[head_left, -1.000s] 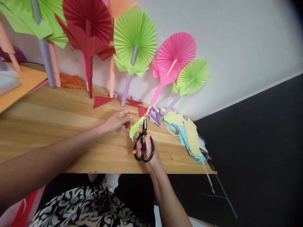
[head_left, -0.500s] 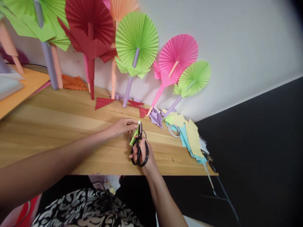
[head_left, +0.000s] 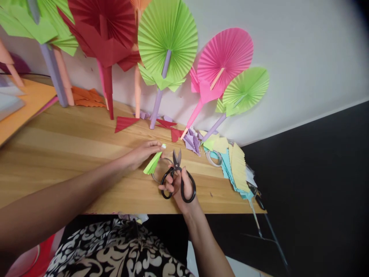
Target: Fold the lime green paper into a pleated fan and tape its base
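Note:
Between the fingertips of my left hand (head_left: 148,151) is a small pleated piece of lime-green paper (head_left: 153,163), pinched at its top end where a bit of white shows. Its lower end fans out slightly above the table. My right hand (head_left: 181,188) grips black-handled scissors (head_left: 177,165), fingers through the loops, the blades parted and pointing away from me. A gap separates the blades from the green paper. Behind the paper and scissors, a roll of tape (head_left: 158,176) lies on the wooden table (head_left: 95,161), partly covered.
Pleated paper fans, among them a green fan (head_left: 168,34) and a pink fan (head_left: 227,50), lean on the wall at the back. Red paper scraps (head_left: 125,124), purple scraps (head_left: 191,141), another tape roll (head_left: 213,158) and yellow pleated paper (head_left: 238,165) lie on the table.
My hands have moved apart: the left drew leftward with the green paper, the right slightly right. The scissors left the paper and their blades opened. The paper's lower end has spread.

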Tool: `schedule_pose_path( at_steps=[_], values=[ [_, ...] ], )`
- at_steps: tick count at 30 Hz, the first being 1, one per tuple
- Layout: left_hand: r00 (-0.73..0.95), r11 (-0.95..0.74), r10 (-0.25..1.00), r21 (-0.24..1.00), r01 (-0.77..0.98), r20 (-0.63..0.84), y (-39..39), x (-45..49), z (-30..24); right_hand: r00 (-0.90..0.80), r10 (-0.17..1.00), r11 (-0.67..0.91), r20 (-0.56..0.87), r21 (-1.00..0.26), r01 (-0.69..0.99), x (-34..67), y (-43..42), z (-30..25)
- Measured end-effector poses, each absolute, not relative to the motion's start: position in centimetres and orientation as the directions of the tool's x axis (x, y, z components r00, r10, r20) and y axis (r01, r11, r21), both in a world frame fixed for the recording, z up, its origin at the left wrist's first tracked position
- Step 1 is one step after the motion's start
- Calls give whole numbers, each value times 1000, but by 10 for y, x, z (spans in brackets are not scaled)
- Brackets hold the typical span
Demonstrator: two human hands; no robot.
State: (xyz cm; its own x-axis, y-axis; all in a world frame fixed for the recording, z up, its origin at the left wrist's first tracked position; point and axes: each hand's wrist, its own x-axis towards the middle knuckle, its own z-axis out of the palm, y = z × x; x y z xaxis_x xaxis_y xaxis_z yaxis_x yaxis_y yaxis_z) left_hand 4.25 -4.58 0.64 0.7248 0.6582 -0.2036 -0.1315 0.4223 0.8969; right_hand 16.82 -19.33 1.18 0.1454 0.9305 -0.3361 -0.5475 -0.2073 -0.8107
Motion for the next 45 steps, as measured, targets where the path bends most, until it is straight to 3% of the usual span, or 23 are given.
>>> schedule_pose_path(
  at_steps=[4, 6, 8, 11, 14, 16, 18, 20, 22, 25, 27, 30, 32, 36, 39, 45],
  values=[
    [696, 469, 673, 872, -141, -249, -38, 40, 7, 158, 924, -232, -350, -837, -496, 185, -200, 16],
    [693, 478, 677, 864, -157, -248, -34, 40, 7, 184, 937, -243, -298, -931, -271, 198, -206, 21],
    [701, 485, 676, 854, -191, -227, -32, 41, 5, 222, 952, -247, -209, -955, 162, 214, -212, 27],
    [730, 525, 651, 818, -233, -210, -29, 40, 3, 197, 978, -197, -74, -643, 740, 237, -218, 36],
    [782, 573, 587, 789, -222, -207, -28, 37, 2, 101, 994, -112, -49, -351, 930, 255, -217, 46],
    [829, 579, 526, 794, -184, -191, -28, 35, 3, 117, 993, -108, 20, -271, 956, 261, -210, 54],
    [872, 567, 457, 813, -131, -178, -28, 32, 6, 147, 982, -108, 121, -280, 954, 258, -196, 64],
    [910, 552, 378, 831, -71, -173, -28, 30, 9, 89, 988, -30, 125, -413, 910, 249, -177, 72],
    [940, 534, 298, 845, -18, -169, -28, 28, 12, -73, 992, 116, 100, -560, 820, 237, -155, 76],
    [958, 532, 238, 846, 10, -161, -27, 26, 16, -273, 958, 261, 86, -658, 707, 224, -127, 73],
    [960, 556, 222, 831, 17, -168, -26, 24, 17, -291, 953, 261, 79, -700, 665, 223, -116, 66],
    [965, 642, 204, 767, -6, -164, -21, 23, 16, -135, 981, 195, 142, -779, 596, 228, -110, 50],
    [959, 713, 251, 695, -92, -130, -18, 24, 12, 23, 982, 148, 187, -843, 517, 233, -110, 39],
    [840, 667, 534, 659, -349, -94, -22, 33, 1, 239, 952, 91, 192, -921, 378, 234, -110, 24],
    [832, 570, 552, 752, -332, -51, -34, 41, 1, 246, 947, 92, 205, -910, 404, 230, -111, 20],
    [680, 396, 732, 833, -388, -31, -42, 44, 9, 139, 921, 200, 363, -749, 632, 223, -116, 21]
  ],
)
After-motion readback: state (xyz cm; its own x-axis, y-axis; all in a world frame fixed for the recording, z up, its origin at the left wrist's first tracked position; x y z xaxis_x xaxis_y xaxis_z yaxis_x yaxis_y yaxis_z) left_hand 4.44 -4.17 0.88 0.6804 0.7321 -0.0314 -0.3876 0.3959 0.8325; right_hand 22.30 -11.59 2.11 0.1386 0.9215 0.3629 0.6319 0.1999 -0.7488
